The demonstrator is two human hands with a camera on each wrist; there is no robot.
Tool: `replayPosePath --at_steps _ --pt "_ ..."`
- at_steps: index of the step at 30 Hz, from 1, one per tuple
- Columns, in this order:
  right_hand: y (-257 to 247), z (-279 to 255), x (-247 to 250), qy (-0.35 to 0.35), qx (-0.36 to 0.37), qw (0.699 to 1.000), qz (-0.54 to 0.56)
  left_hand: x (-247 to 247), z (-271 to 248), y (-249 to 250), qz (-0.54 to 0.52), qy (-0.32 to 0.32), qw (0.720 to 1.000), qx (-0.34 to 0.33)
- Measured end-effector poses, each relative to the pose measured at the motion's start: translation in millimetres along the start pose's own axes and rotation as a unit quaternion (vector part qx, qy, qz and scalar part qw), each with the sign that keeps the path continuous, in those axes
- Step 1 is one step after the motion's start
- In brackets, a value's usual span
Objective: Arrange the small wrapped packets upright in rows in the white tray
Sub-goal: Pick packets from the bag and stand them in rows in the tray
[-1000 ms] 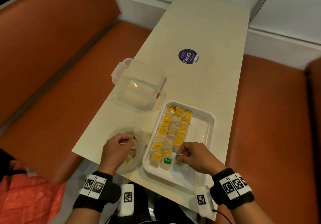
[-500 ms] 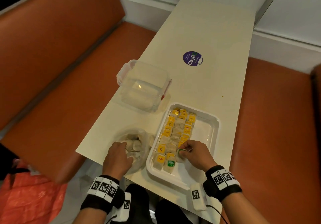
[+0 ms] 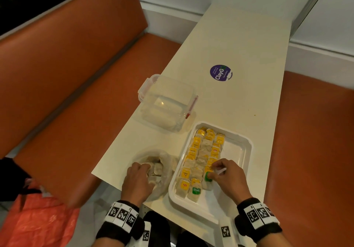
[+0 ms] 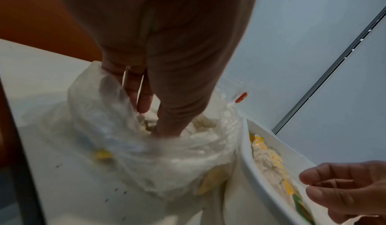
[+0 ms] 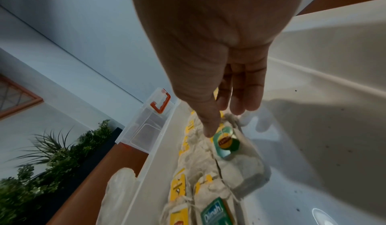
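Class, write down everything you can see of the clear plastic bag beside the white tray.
The clear plastic bag is thin, crinkled film with its mouth open upward. It sits on the cream table, near its front edge, against the left wall of the white tray. Pale packets, some with yellow tags, show through it. The left hand reaches into it, fingers among the packets; whether it grips one is hidden.
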State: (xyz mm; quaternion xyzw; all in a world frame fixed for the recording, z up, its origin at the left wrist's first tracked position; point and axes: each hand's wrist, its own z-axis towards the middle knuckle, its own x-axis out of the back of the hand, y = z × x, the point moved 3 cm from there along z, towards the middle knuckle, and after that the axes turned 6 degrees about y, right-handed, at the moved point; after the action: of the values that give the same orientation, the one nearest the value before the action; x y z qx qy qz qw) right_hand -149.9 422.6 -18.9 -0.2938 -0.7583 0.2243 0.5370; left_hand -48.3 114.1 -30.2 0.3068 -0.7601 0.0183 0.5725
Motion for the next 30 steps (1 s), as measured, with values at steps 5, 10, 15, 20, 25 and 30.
replayPosePath --at_steps 5,10,15,20,25,30 --pt "-5 -1 9 0.0 -0.003 1.0 0.025 0 -1 4 0.037 -0.029 0.999 0.002" --pt "-6 -5 9 -0.006 -0.008 1.0 0.022 -4 0 4 0.028 0.009 1.0 -0.007" --pt "-6 -8 12 -0.007 -0.01 1.0 0.026 -6 1 0 -0.008 0.042 0.999 0.004" --pt "-7 -8 17 -0.01 -0.017 1.0 0.02 10 1 0 -0.073 0.082 0.994 0.03" --pt "-17 -9 23 -0.016 -0.016 0.999 0.027 44 -2 2 -0.215 0.088 0.967 0.101" --pt "-36 -13 30 -0.029 0.002 0.999 0.04 61 -6 -1 -0.497 0.04 0.842 0.208"
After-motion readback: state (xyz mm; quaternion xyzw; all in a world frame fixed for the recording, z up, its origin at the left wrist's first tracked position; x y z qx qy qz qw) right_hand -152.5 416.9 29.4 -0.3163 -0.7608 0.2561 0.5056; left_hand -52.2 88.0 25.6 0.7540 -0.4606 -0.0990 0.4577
